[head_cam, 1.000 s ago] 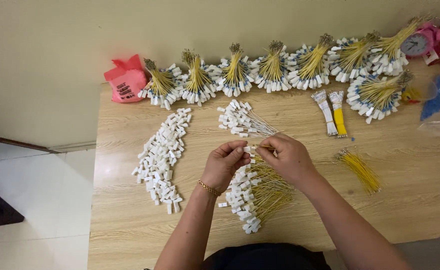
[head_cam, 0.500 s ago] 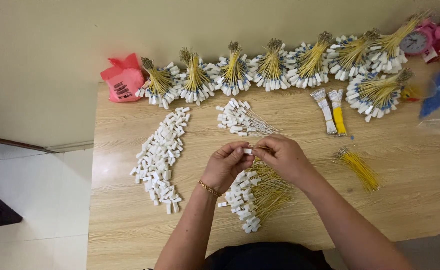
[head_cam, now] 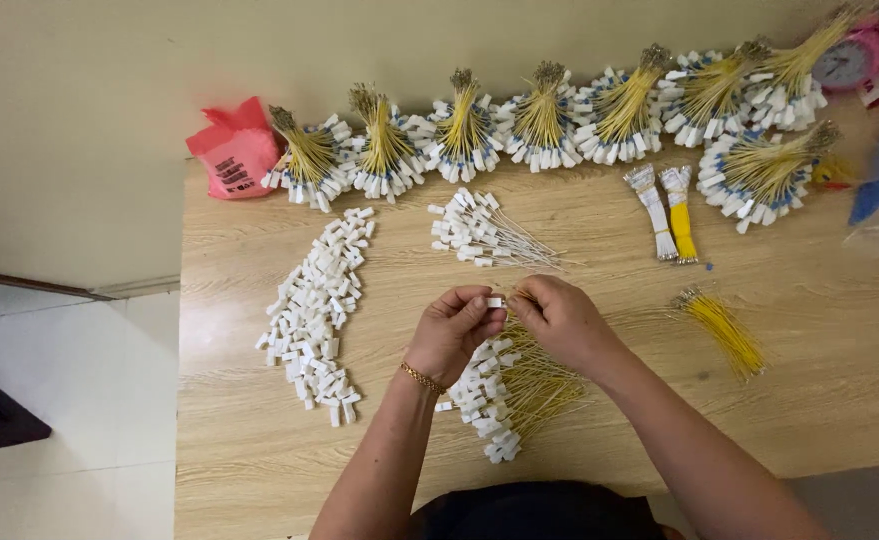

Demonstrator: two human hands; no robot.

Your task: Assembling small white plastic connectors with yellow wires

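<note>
The left hand [head_cam: 451, 332] and right hand [head_cam: 557, 318] met above the worktop [head_cam: 809, 400], fingers pinched together on one small white tag [head_cam: 495, 302] — its wire (hard to see) could slip out, since the grip looked light.

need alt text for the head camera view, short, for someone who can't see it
Two bare hands meet over a wooden table, the left hand and right hand pinching a small white block between them. Under them lies a heap of yellow wires with white ends; loose white blocks lie left, tied bundles line the wall.
</note>
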